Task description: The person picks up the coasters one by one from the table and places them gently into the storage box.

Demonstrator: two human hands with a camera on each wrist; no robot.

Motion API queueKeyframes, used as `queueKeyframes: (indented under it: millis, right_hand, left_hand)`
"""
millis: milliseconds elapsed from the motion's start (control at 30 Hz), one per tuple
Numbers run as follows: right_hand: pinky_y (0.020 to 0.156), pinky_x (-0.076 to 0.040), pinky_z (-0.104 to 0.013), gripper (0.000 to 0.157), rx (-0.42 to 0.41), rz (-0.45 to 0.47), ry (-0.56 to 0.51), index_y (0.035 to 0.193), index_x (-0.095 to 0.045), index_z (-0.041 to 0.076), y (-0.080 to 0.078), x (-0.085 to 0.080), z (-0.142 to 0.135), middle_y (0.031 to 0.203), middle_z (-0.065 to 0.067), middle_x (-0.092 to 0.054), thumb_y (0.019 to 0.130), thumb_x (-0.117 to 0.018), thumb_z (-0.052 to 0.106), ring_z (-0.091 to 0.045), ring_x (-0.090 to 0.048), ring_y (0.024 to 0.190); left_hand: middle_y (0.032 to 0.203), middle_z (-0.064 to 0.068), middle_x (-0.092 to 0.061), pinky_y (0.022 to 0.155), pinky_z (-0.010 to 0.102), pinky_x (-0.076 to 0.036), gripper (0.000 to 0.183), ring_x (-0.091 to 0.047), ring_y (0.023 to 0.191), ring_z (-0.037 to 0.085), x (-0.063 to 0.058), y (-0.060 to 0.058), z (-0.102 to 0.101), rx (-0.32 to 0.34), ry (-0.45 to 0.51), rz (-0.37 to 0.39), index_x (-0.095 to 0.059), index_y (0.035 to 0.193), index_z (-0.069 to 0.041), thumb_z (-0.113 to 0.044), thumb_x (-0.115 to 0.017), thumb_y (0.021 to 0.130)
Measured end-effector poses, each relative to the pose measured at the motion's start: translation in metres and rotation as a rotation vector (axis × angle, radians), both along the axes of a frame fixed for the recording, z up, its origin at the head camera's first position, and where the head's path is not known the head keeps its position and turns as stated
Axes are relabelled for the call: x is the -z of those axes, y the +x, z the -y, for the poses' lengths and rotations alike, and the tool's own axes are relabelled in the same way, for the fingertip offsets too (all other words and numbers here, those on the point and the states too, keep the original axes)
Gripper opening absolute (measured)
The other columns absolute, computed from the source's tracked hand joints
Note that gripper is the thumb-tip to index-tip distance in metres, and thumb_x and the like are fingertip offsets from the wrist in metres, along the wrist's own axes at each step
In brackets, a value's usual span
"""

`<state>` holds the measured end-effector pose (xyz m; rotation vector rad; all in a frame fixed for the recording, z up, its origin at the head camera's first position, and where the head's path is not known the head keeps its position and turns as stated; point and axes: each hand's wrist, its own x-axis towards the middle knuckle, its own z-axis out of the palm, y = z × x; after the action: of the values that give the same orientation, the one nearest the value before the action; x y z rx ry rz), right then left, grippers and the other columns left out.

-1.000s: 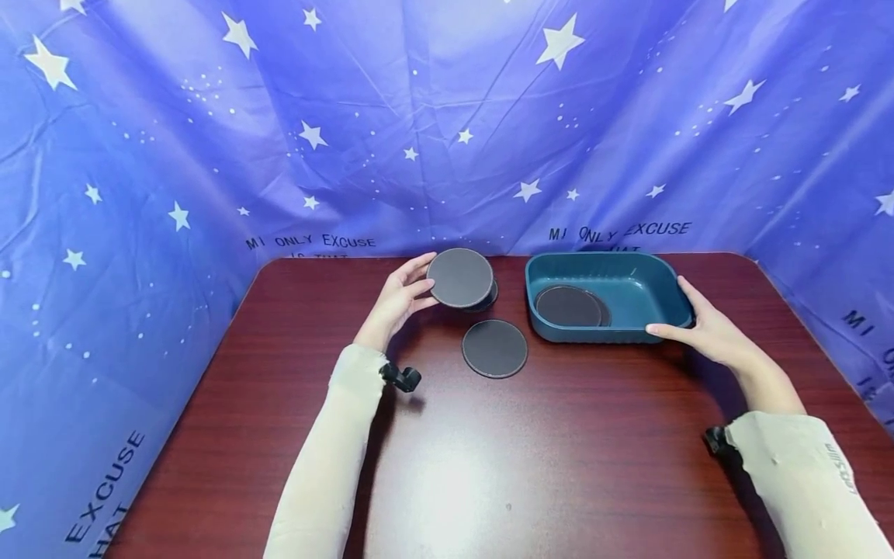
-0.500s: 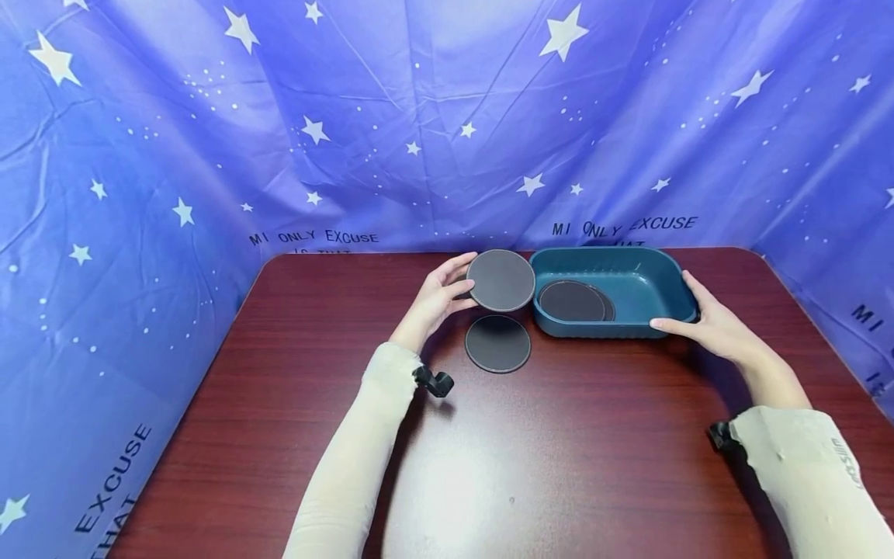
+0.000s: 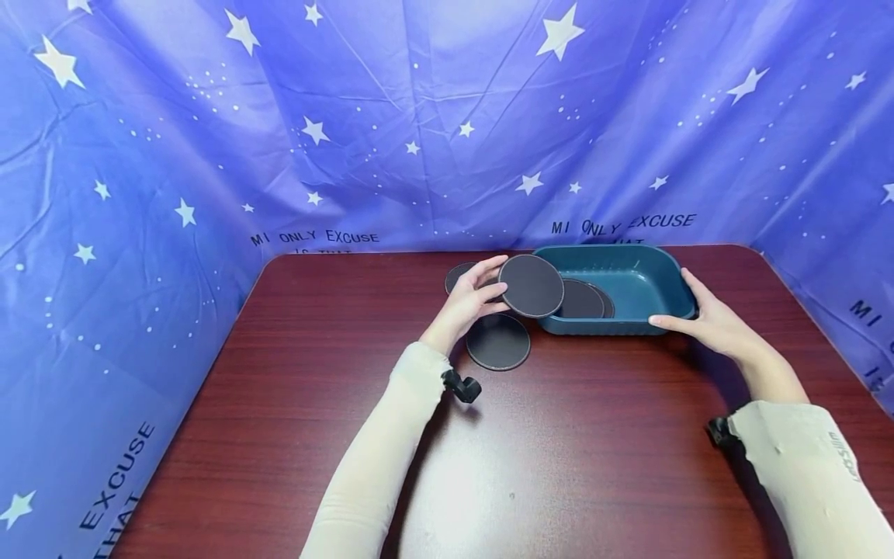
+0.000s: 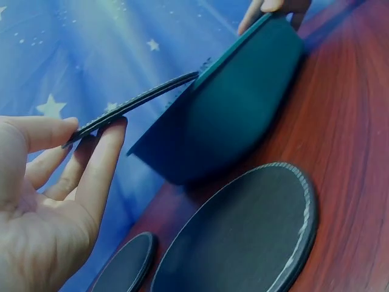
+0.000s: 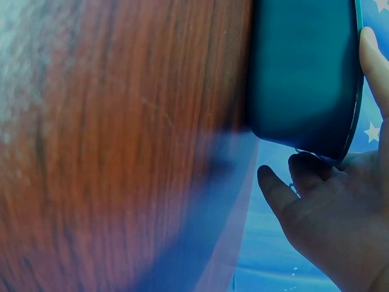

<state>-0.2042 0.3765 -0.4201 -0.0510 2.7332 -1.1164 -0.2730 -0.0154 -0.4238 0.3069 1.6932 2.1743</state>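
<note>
Between thumb and fingers, my left hand (image 3: 471, 299) pinches a round black coaster (image 3: 531, 286) by its left edge. In the head view the coaster overlaps the left end of a teal plastic bin (image 3: 601, 326). The left wrist view shows this coaster (image 4: 140, 102) tilted, its far edge right at the bin's rim. Inside the bin, dark coasters (image 3: 585, 300) lie overlapping at the left end. My right hand (image 3: 712, 322) holds the bin's right end, thumb on the front rim and fingers around the end wall (image 5: 307, 79).
Another coaster (image 3: 498, 342) lies flat on the dark red wooden table (image 3: 573, 435), in front of the left hand. Farther back, one more coaster (image 3: 457, 277) is partly hidden behind that hand. A blue star-patterned curtain (image 3: 419, 116) hangs around the table's back and sides.
My left hand has carried its coaster rightward, from left of the bin to over its left end. A coaster behind the hand has come into view. My right hand stays at the bin.
</note>
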Motion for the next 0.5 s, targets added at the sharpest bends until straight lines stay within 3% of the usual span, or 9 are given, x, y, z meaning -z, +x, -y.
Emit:
queueKeyframes:
  millis: [233,500]
  right_hand:
    - [0.112,-0.012,-0.078,0.110,0.006,0.043,0.014,0.156,0.022,0.013,0.000,0.000,0.000,0.164,-0.023,0.018,0.095,-0.064,0.044,-0.054,0.005,0.149]
    - [0.112,-0.011,-0.079,0.110,0.008,0.026,0.002,0.156,0.022,0.013,0.002,0.000,0.000,0.164,-0.023,0.018,0.095,-0.064,0.043,-0.054,0.004,0.149]
  left_hand:
    - [0.145,0.019,-0.050,0.092,0.044,-0.059,0.055,-0.065,0.099,0.018,0.003,0.000,-0.018,-0.030,0.002,-0.019,-0.043,0.150,-0.009,0.003,-0.055,0.098]
    - [0.143,0.019,-0.053,0.089,0.043,-0.060,0.055,-0.066,0.107,0.024,-0.001,0.004,-0.039,-0.072,-0.031,-0.014,-0.046,0.148,-0.010,0.004,-0.057,0.096]
